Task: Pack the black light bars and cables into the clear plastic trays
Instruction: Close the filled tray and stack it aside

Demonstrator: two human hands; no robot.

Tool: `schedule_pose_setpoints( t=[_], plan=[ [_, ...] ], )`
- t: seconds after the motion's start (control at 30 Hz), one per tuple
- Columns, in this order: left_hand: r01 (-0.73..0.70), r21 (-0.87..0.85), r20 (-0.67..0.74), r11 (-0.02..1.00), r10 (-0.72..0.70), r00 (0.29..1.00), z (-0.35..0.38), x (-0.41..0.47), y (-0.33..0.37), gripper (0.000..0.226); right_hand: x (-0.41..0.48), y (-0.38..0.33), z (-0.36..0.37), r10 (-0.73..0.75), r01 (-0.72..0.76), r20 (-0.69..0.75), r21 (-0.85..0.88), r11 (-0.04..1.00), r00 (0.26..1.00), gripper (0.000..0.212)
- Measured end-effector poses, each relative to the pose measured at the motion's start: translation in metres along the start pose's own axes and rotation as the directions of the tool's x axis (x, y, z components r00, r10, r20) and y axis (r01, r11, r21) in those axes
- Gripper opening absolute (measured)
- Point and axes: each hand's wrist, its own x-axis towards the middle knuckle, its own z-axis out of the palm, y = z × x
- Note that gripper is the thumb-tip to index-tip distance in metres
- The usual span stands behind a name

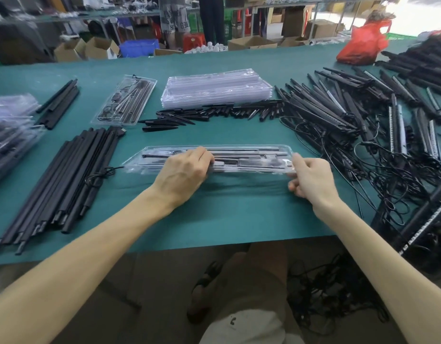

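— Where is the tray that the person packs?

— The long clear plastic tray [251,157] lies crosswise on the green bench [214,214], near the front edge and directly before the person. Inside it I see black bars and some dark parts. Which compartment holds which part, I cannot tell.

— And the two hands?

— The left hand [184,172] is over the middle of the tray. Its grip is closed on the near rim, with the fingers curled on top. The right hand [311,177] pinches the right end of the tray, thumb on top and the other fingers curled under the rim.

— What lies around it?

— At the right is a big pile of black light bars with tangled cables [350,115]. At the left is a bundle of long black rods [65,180]. Behind the tray is a row of small black pointed spikes [214,112], then a stack of empty clear trays [217,91]. Just left of the stack lies one filled clear tray [125,103].
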Motion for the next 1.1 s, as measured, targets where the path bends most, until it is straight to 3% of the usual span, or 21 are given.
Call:
schedule_pose_setpoints(
  t=[0.1, 0.2, 0.27, 0.4, 0.63, 0.73, 1.1],
  plan=[
    [0.035, 0.013, 0.017, 0.999, -0.035, 0.999, -0.009, 0.008, -0.005, 0.019, -0.009, -0.004, 0.005, -0.344, 0.291, -0.106, -0.342, 0.894, 0.933, 0.045],
    [0.046, 0.015, 0.015, 0.999, -0.046, 0.999, -0.013, 0.015, -0.004, 0.022, -0.020, -0.021, 0.012, -0.690, 0.525, 0.011, -0.658, 0.539, 0.723, 0.041],
    [0.027, 0.047, 0.033, 0.998, -0.029, 0.999, -0.014, 0.016, 0.001, 0.022, -0.025, -0.031, 0.023, -0.745, 0.605, 0.143, -0.690, 0.397, 0.652, 0.037],
    [-0.030, 0.067, -0.023, 0.997, 0.032, 0.999, -0.016, 0.012, 0.013, 0.010, -0.031, -0.038, 0.059, -0.684, 0.608, 0.369, -0.783, 0.136, 0.629, 0.034],
    [-0.082, 0.119, -0.099, 0.990, 0.094, 0.991, -0.008, -0.002, 0.011, 0.026, -0.029, -0.047, 0.087, -0.772, 0.677, 0.442, -0.736, -0.021, 0.456, 0.025],
    [-0.117, 0.091, -0.111, 0.989, 0.127, 0.986, -0.008, -0.006, 0.007, 0.021, -0.026, -0.039, 0.084, -0.796, 0.707, 0.471, -0.703, -0.078, 0.381, 0.020],
    [-0.152, 0.055, -0.205, 0.987, 0.160, 0.966, -0.027, -0.004, 0.002, 0.007, -0.013, -0.044, 0.071, -0.842, 0.759, 0.478, -0.637, -0.137, 0.250, 0.010]
  ],
)
